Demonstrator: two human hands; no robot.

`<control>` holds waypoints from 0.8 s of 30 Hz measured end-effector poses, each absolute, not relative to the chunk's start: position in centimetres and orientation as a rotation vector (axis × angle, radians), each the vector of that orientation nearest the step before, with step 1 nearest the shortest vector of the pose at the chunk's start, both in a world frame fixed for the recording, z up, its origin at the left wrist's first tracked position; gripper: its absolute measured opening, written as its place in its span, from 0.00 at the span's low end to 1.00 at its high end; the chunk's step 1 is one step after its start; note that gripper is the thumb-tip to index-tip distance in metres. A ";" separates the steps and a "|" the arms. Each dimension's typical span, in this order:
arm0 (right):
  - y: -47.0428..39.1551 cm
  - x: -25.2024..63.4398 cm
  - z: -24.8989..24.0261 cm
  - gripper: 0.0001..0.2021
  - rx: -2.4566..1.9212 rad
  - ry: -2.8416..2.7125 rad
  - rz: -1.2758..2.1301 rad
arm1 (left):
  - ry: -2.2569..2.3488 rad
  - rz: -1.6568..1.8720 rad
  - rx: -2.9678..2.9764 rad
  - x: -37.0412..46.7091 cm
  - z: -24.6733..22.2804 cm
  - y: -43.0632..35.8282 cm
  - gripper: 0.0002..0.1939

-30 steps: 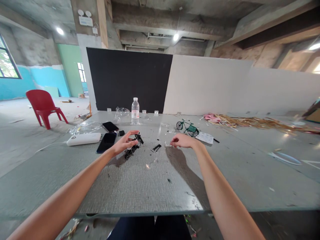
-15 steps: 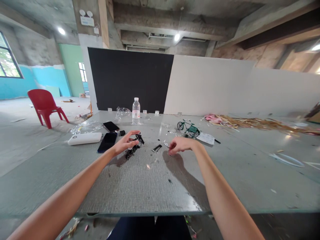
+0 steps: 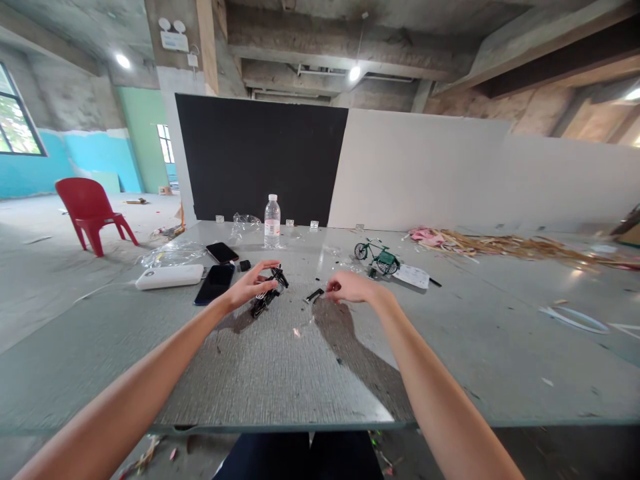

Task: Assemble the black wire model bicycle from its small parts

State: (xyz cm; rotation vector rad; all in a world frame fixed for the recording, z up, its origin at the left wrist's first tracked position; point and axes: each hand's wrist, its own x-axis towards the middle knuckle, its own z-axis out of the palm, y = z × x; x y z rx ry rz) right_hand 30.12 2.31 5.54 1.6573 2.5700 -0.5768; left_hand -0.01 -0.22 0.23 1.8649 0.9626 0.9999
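Note:
My left hand point(image 3: 251, 285) has its fingers wrapped round a small black model bicycle point(image 3: 266, 300), which leans over the table. My right hand point(image 3: 349, 287) is low over the table with fingertips pressed together; whatever they may hold is too small to make out. Just left of those fingertips lies a small black part point(image 3: 314, 295). Behind my right hand a green model bicycle point(image 3: 377, 257) stands upright, beside a white paper point(image 3: 413, 277) with a dark pen-like stick point(image 3: 435, 283).
Two phones point(image 3: 215, 285), a white power bank point(image 3: 170, 277) and clear plastic wrap point(image 3: 175, 255) lie at the left. A water bottle point(image 3: 272, 223) stands near the black panel point(image 3: 263, 160). Brown strips point(image 3: 490, 245) cover the back right.
My right hand has moved left, closer to the small black part. The silvery piece once beside its fingertips no longer shows. My left hand and the black bicycle have barely moved.

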 end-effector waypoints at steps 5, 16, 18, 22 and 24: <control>2.1 29.9 5.6 0.14 1.621 2.561 -0.646 | 0.968 1.005 1.866 0.0 0.1 0.0 0.32; 2.3 29.9 5.3 0.15 1.581 2.541 -0.661 | 0.982 0.992 1.893 -0.1 -0.1 0.2 0.34; 2.8 30.5 5.2 0.15 1.622 2.587 -0.643 | 0.981 0.989 1.888 -0.1 0.2 -0.1 0.34; 3.2 31.6 5.1 0.14 1.647 2.545 -0.580 | 0.973 0.976 1.879 0.1 1.0 -1.0 0.33; 3.1 31.8 5.2 0.12 1.657 2.508 -0.575 | 0.974 0.972 1.878 0.2 1.2 -1.3 0.33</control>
